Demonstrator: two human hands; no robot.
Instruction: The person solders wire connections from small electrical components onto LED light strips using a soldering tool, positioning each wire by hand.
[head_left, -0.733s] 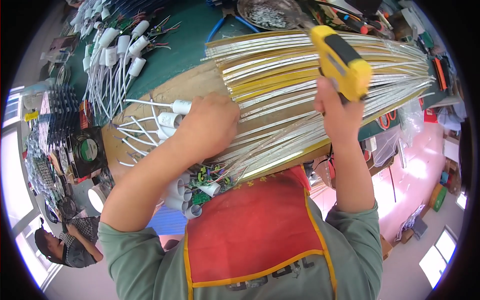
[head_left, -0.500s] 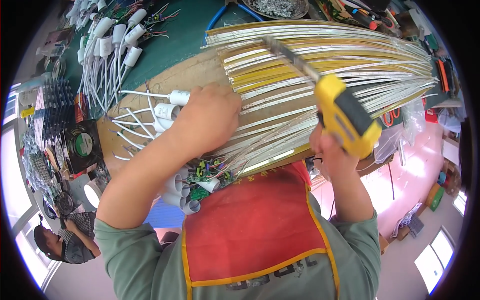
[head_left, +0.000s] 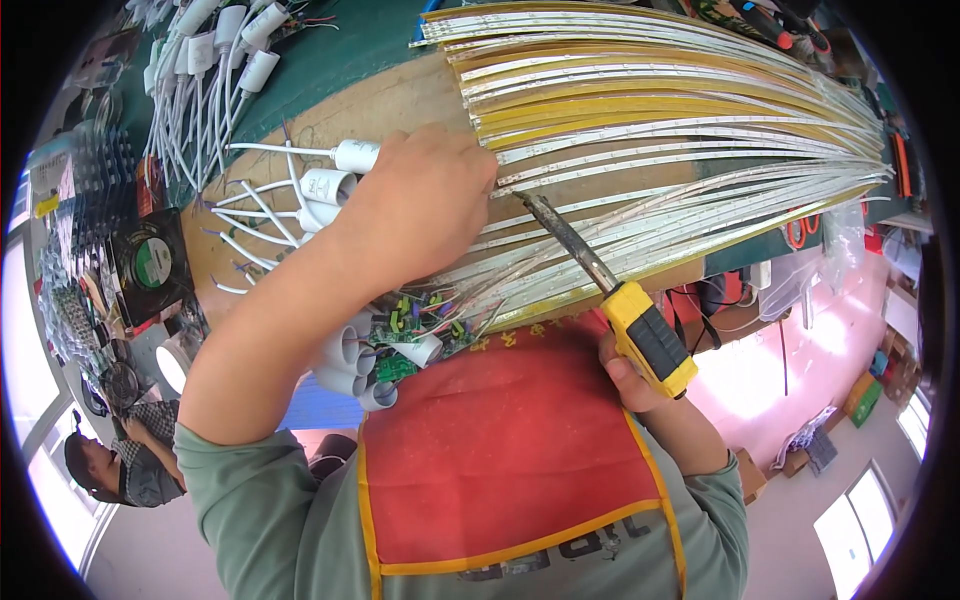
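Note:
My right hand (head_left: 632, 378) is wrapped round the yellow and black handle of a soldering iron (head_left: 650, 335). The iron's dark tip points up and left, at or very close to the end of a thin white LED strip (head_left: 560, 180). Just left of that tip is my left hand (head_left: 432, 205), back upward, with its fingers curled together at the strip ends. Whatever those fingers pinch is hidden beneath them. White cylindrical housings (head_left: 328, 187) with white wires lie under and beside my left wrist. Closer to me sit small green circuit boards (head_left: 395, 368) with coloured wires.
Many white and yellow strips (head_left: 640, 85) fan across the table to the right. More wired white cylinders (head_left: 200, 55) lie at the far left. A spool (head_left: 153, 263) stands on the left, beyond which a person (head_left: 130, 455) sits. Orange-handled scissors (head_left: 803, 230) lie at right.
The soldering iron has swung down and toward me, its tip now beside my left fingers. My right hand has lowered with it. My left hand stays nearly in place, and the view has shifted slightly.

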